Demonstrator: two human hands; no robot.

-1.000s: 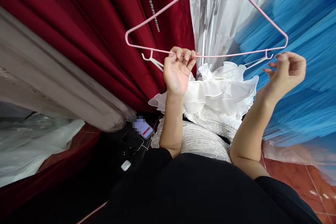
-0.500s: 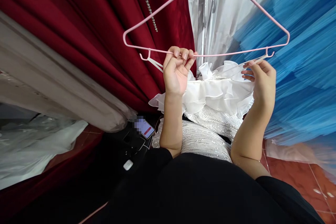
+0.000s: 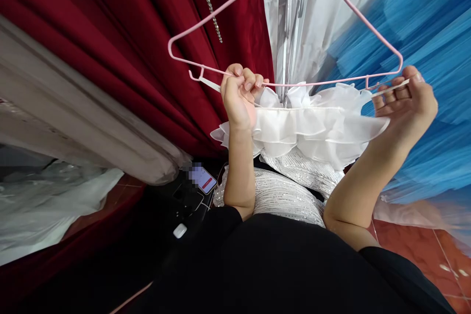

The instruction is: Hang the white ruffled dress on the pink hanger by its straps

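My left hand [image 3: 241, 95] is closed round the bottom bar of a pink clothes hanger [image 3: 309, 84], left of its middle. A white dress [image 3: 305, 125] with a ruffled top and a sequined skirt hangs below the bar and spreads over my lap. Near the hanger's left hook, a white strap [image 3: 209, 84] runs down behind my left hand. Out past the right hook, my right hand [image 3: 406, 95] pinches another white strap [image 3: 392, 87] between thumb and fingers and holds it stretched sideways.
Dark red drapes [image 3: 147, 34] hang ahead on the left, blue tulle [image 3: 427, 78] on the right. A metal rail [image 3: 290, 24] stands between them. A phone [image 3: 204, 180] and a white earphone case [image 3: 180, 230] lie on a black surface at lower left.
My right hand has moved outward to the right, pulling the strap away from the hook. The hanger has shifted slightly left and tilted, its right end lower; my left hand stays on the bar.
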